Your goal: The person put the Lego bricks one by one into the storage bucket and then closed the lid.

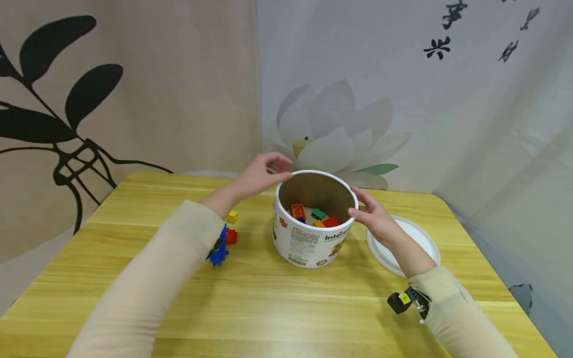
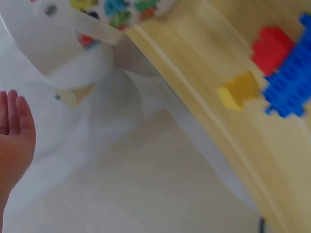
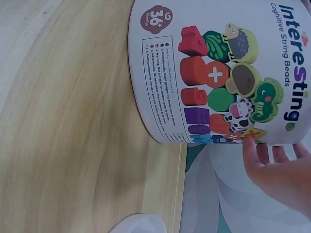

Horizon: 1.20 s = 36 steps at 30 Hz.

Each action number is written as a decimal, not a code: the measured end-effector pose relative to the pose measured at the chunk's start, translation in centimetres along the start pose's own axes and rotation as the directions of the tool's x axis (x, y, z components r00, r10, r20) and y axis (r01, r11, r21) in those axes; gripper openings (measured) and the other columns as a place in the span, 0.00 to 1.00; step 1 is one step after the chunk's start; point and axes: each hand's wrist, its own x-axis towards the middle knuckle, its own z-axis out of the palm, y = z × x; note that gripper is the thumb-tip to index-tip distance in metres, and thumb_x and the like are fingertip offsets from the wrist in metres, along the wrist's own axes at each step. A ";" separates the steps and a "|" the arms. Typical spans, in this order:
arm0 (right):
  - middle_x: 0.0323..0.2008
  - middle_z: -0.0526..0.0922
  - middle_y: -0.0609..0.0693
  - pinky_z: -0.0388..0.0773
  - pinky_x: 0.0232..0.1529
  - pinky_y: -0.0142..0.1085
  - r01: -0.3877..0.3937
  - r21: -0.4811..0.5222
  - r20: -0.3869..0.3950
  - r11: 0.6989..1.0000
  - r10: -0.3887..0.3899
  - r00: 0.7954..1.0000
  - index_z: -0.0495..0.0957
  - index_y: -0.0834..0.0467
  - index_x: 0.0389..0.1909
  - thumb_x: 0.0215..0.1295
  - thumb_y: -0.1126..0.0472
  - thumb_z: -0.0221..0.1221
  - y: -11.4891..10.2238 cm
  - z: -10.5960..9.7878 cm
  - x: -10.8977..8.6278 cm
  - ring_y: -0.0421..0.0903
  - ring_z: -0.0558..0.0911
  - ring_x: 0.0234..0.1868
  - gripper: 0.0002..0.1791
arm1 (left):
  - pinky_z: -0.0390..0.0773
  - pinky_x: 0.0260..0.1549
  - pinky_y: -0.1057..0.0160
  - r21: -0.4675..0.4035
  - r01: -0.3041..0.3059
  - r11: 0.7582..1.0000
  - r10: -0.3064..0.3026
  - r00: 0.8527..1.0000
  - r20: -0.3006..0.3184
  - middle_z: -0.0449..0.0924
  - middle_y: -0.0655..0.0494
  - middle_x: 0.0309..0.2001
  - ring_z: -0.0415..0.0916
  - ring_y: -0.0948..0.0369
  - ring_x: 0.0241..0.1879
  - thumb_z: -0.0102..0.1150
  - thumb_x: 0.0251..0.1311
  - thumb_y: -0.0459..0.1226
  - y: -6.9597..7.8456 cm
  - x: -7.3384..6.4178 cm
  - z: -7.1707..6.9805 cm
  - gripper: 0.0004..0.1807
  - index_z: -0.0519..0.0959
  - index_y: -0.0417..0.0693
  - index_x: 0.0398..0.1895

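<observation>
A white round bucket [image 1: 309, 248] printed with "Interesting" and toy pictures stands on the wooden table. Inside it lie several blocks, among them an orange block [image 1: 297, 212], a green block [image 1: 318, 214] and a red block [image 1: 331, 222]. At the bucket's left rim is my left hand [image 1: 264, 174], its thumb tip right at the edge and its fingers loosely extended, holding nothing. My right hand [image 1: 376, 219] holds the bucket's right side by the rim, thumb toward me and fingers farther round; the right wrist view shows its fingertips against the printed wall [image 3: 218, 77].
Left of the bucket lie joined blue blocks [image 1: 219, 248], a red block [image 1: 231, 236] and a yellow block [image 1: 232, 217]. A white round lid [image 1: 423, 236] rests on the table under my right forearm. A printed curtain [image 1: 201, 99] hangs behind the table's far edge.
</observation>
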 end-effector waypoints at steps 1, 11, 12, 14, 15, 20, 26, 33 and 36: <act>0.71 0.48 0.62 0.71 0.49 0.23 0.001 0.000 0.000 1.000 -0.001 1.000 0.44 0.60 0.73 0.67 0.63 0.54 0.0 0.0 0.0 0.33 0.74 0.50 0.39 | 0.75 0.49 0.58 -0.005 0.017 1.000 -0.017 1.000 -0.023 0.77 0.47 0.48 0.74 0.54 0.47 0.59 0.60 0.39 -0.6 -0.2 -0.5 0.18 0.74 0.42 0.52; 0.71 0.49 0.62 0.71 0.52 0.27 -0.002 0.004 -0.002 1.000 0.002 1.000 0.45 0.60 0.73 0.67 0.63 0.54 0.0 -0.1 0.2 0.31 0.74 0.47 0.38 | 0.73 0.51 0.55 0.016 0.206 0.978 -0.204 0.976 -0.080 0.75 0.43 0.51 0.71 0.51 0.49 0.57 0.62 0.41 -7.6 -3.4 -3.2 0.20 0.72 0.40 0.54; 0.71 0.48 0.62 0.71 0.52 0.27 0.000 0.006 -0.001 1.000 0.000 1.000 0.45 0.60 0.73 0.67 0.63 0.54 0.0 -0.1 0.2 0.30 0.74 0.47 0.38 | 0.72 0.51 0.54 0.023 0.222 0.975 -0.220 0.973 -0.074 0.75 0.42 0.51 0.71 0.51 0.50 0.56 0.62 0.42 -8.3 -3.8 -3.3 0.21 0.72 0.39 0.55; 0.71 0.49 0.63 0.71 0.52 0.27 0.003 0.010 0.001 1.000 -0.003 1.000 0.45 0.60 0.73 0.67 0.64 0.54 0.0 -0.1 0.3 0.30 0.74 0.47 0.38 | 0.72 0.52 0.53 0.036 0.250 0.968 -0.248 0.967 -0.058 0.74 0.41 0.52 0.71 0.50 0.50 0.56 0.63 0.42 -9.6 -4.7 -3.4 0.23 0.71 0.38 0.56; 0.71 0.49 0.63 0.71 0.52 0.27 0.003 0.010 0.002 1.000 -0.003 1.000 0.45 0.61 0.73 0.67 0.64 0.54 0.0 -0.2 0.4 0.30 0.74 0.47 0.38 | 0.72 0.53 0.53 0.038 0.266 0.963 -0.263 0.963 -0.052 0.73 0.40 0.52 0.71 0.49 0.51 0.56 0.63 0.43 -10.2 -5.1 -3.4 0.24 0.70 0.37 0.57; 0.71 0.48 0.62 0.71 0.50 0.26 -0.002 0.010 0.003 1.000 0.002 1.000 0.45 0.60 0.73 0.66 0.62 0.55 0.1 -0.3 0.6 0.31 0.74 0.47 0.39 | 0.72 0.54 0.51 0.075 0.343 0.936 -0.340 0.939 -0.044 0.72 0.38 0.53 0.70 0.47 0.52 0.56 0.63 0.43 -12.3 -6.6 -3.4 0.27 0.68 0.34 0.59; 0.71 0.48 0.62 0.71 0.51 0.27 -0.003 0.005 -0.002 1.000 0.003 1.000 0.45 0.60 0.73 0.66 0.62 0.55 0.0 -0.5 0.6 0.32 0.74 0.47 0.40 | 0.73 0.52 0.51 0.140 0.376 0.916 -0.377 0.926 -0.024 0.73 0.36 0.51 0.71 0.45 0.51 0.58 0.60 0.44 -13.5 -7.1 -2.4 0.29 0.68 0.31 0.57; 0.71 0.48 0.63 0.70 0.53 0.28 0.014 0.015 0.004 1.000 -0.014 1.000 0.44 0.61 0.73 0.66 0.61 0.55 0.0 -0.7 0.5 0.32 0.74 0.48 0.40 | 0.75 0.48 0.52 0.215 0.362 0.907 -0.367 0.930 -0.017 0.76 0.37 0.48 0.74 0.47 0.47 0.59 0.59 0.41 -14.4 -6.8 -1.3 0.23 0.73 0.33 0.52; 0.70 0.48 0.63 0.70 0.52 0.27 0.015 0.017 0.003 1.000 -0.015 1.000 0.45 0.61 0.73 0.66 0.62 0.55 0.0 -0.7 0.6 0.32 0.74 0.47 0.40 | 0.75 0.48 0.51 0.226 0.352 0.908 -0.358 0.934 -0.016 0.76 0.37 0.47 0.74 0.47 0.47 0.59 0.60 0.40 -14.6 -6.6 -1.0 0.22 0.73 0.32 0.52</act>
